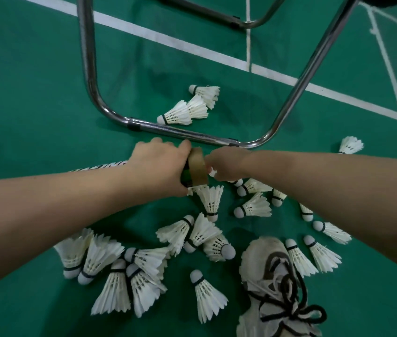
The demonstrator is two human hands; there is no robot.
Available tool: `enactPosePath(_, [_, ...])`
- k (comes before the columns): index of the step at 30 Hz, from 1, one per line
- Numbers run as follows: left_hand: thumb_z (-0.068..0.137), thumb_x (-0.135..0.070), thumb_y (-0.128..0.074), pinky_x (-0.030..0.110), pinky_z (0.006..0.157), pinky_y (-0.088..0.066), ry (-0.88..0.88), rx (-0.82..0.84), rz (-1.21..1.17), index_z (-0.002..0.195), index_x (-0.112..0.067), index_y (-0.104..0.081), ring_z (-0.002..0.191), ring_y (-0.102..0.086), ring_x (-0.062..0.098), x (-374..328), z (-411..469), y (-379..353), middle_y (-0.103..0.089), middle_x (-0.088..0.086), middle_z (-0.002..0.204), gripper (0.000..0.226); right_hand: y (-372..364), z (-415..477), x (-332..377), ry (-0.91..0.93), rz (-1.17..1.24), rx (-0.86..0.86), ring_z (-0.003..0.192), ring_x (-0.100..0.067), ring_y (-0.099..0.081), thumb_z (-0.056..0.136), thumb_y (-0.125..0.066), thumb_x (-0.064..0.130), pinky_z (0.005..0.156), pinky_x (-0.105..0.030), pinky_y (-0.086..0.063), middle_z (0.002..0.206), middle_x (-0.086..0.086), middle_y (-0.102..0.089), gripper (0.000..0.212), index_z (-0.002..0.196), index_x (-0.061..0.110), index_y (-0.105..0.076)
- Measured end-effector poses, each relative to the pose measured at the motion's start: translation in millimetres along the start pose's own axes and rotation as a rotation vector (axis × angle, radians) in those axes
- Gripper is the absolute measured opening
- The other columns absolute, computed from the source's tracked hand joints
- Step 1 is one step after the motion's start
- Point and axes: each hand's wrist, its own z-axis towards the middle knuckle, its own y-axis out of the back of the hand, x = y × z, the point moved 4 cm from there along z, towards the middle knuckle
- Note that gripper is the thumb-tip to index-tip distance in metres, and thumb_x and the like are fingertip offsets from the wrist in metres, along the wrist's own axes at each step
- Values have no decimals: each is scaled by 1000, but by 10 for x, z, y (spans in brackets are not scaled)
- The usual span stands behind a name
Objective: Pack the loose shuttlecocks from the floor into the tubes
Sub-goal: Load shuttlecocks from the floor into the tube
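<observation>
Head view: left hand [158,164] wraps the tube [197,167] just behind its brown mouth, down by the floor [34,93]; right hand [226,164], fingers bunched, seems to pinch a shuttle [213,171] at that mouth, mostly hidden. Loose shuttles [211,200] lie scattered below the hands & nr the shoe [273,276]. Prob. v. light w/ crush-prone feathers, so best taken by the cork; tube looks like stiff card.

Green court floor [29,88] crossed by white lines [168,42]; a chrome tube frame [87,69] (bent at the corners) rests on it; soft, even light.
</observation>
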Motion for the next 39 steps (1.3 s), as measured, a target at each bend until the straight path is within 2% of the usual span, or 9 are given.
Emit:
enactPosePath(3, [71, -52, -65, 32, 65, -35, 14, -6, 7, 109, -22, -37, 80, -40, 22, 11, -120, 62, -43, -3, 81, 57, 54, -57, 148, -26, -57, 26, 99, -23, -56, 90, -50, 16, 82, -33, -48, 113, -3, -59, 27, 117, 17, -54])
enactPosePath(8, [72, -52, -64, 33, 62, -36, 32, -6, 34, 96, -22, -28, 80, -42, 23, 9, -296, 119, -43, -1, 80, 52, -82, -217, 367, -116, -46, 9, 66, -18, -51, 90, -48, 24, 56, -27, -42, 73, 1, -51, 17, 89, 11, -60])
enactPosePath(13, [73, -52, -65, 33, 59, -35, 11, 20, 94, 96, -21, -27, 81, -42, 24, -97, -488, 84, -44, 0, 79, 53, -486, -443, 534, -136, 59, 146, 83, -22, -49, 93, -47, 46, 70, -29, -38, 78, -1, -51, 34, 86, 13, -51])
enactPosePath(18, [72, -52, -68, 32, 57, -36, 8, 57, 86, 98, -20, -30, 80, -44, 24, -179, -621, 78, -42, -2, 71, 55, -620, -627, 601, -190, 183, 171, 116, -27, -51, 96, -45, 42, 96, -33, -42, 128, -9, -55, 46, 127, 9, -53])
enactPosePath(23, [69, -54, -71, 31, 56, -41, -16, 63, 70, 98, -20, -33, 74, -47, 24, -196, -734, 64, -46, -1, 71, 58, -626, -612, 596, -313, 259, 105, 95, -26, -53, 95, -47, 41, 78, -30, -41, 114, -12, -58, 33, 95, 9, -57])
enactPosePath(26, [70, -55, -69, 29, 52, -37, -24, 69, 92, 99, -20, -34, 74, -47, 23, -217, -789, 27, -48, -1, 71, 58, -712, -611, 746, -394, 319, 87, 117, -30, -51, 96, -45, 39, 91, -34, -41, 130, -15, -52, 47, 125, 2, -51])
enactPosePath(28, [71, -55, -68, 27, 49, -33, -28, 76, 102, 97, -19, -33, 74, -46, 23, -230, -819, 9, -47, -1, 69, 56, -756, -605, 873, -404, 383, 52, 125, -30, -45, 98, -43, 36, 97, -32, -39, 137, -15, -47, 50, 132, 0, -45])
enactPosePath(35, [70, -56, -69, 28, 52, -40, -21, 105, 104, 97, -19, -34, 62, -43, 17, -278, -831, -27, -49, 0, 69, 58, -782, -835, 818, -460, 708, -188, 127, -29, -44, 100, -35, 13, 98, -32, -39, 140, -14, -45, 38, 136, 4, -44])
enactPosePath(39, [69, -56, -70, 28, 52, -39, -13, 87, 115, 97, -18, -34, 61, -45, 18, -239, -875, 47, -50, 0, 69, 59, -816, -1024, 639, -515, 806, -244, 122, -29, -48, 99, -39, 17, 98, -30, -37, 131, -17, -53, 35, 127, 2, -54])
